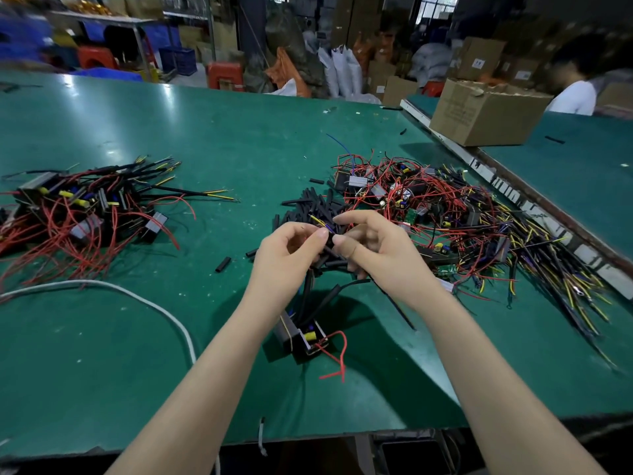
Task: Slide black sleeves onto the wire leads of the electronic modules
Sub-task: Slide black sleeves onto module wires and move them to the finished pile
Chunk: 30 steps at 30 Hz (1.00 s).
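Holding one module [303, 335] hanging above the desk [212, 138], I pinch its wire leads [320, 223] in my left hand [287, 255] so the tips stay steady. My right hand [373, 248] pinches a black sleeve [329, 238] at those tips, spares tucked beneath. Fingers hide the entry point; loose sleeves [313, 204] lie behind.

Far shelves [102, 15] blur; left pile [78, 207] runs off-frame.

bright overhead light | glare on green table [171, 97] | blurred, warped edges
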### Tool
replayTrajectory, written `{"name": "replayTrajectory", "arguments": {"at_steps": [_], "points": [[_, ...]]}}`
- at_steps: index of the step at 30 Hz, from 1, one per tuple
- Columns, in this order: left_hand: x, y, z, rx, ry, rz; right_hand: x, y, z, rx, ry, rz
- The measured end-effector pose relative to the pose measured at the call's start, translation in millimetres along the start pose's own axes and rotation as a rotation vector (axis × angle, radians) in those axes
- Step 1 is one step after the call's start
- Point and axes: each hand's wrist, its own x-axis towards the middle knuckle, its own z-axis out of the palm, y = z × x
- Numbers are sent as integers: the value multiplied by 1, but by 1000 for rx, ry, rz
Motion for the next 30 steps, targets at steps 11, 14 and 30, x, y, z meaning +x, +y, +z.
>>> {"name": "replayTrajectory", "arguments": {"at_steps": [11, 14, 30], "points": [[11, -4, 12, 8, -83, 105, 13, 15, -4, 320, -91, 286], [10, -8, 10, 148, -60, 164, 14, 22, -4, 305, -22, 231], [3, -6, 10, 461, -68, 328, 2, 44, -3, -252, 139, -154]]}}
